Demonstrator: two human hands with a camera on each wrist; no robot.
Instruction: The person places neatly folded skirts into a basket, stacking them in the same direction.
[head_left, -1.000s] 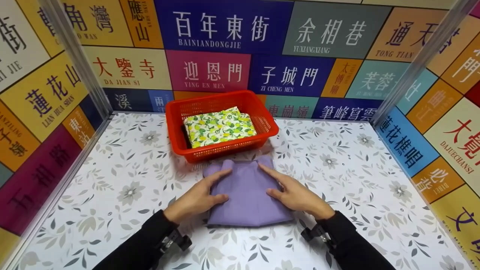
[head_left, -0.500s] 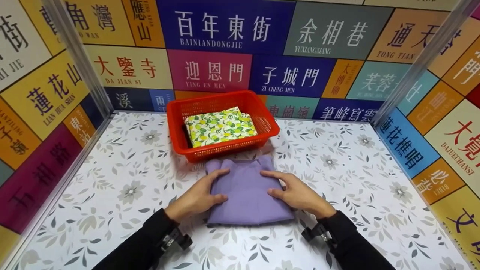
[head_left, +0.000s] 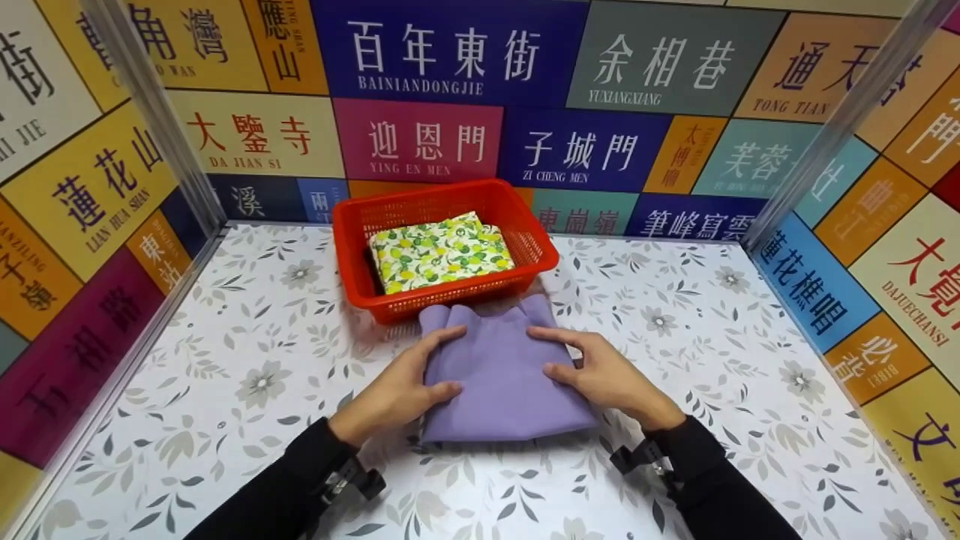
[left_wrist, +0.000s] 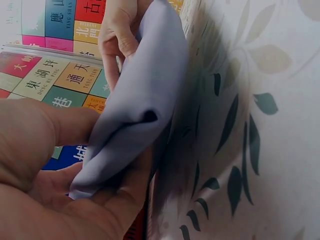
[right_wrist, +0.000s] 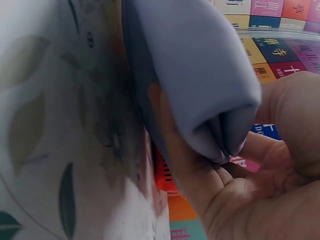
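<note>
A folded purple cloth (head_left: 506, 382) lies between my two hands, just in front of the red basket. Its far edge is bunched in soft rolls close to the basket's near wall. My left hand (head_left: 397, 390) grips the left side, thumb on top; in the left wrist view, fingers pass beneath the cloth (left_wrist: 145, 75). On the other side my right hand (head_left: 611, 379) holds the right edge the same way. From the right wrist, the cloth (right_wrist: 200, 60) shows a thick layered fold, and fingers (right_wrist: 175, 145) of that hand run under it, near the tabletop.
The red plastic basket (head_left: 450, 300) stands behind the cloth, against the back wall side. Inside it lies a folded lemon-print cloth (head_left: 439, 255). A white leaf-patterned tabletop (head_left: 262, 435) spreads around, bounded by colourful sign-covered panels (head_left: 420, 142) at the back and sides.
Both hands have moved the purple cloth slightly forward and to the right, bringing its far edge closer to the basket. The basket and the lemon-print cloth have stayed put.
</note>
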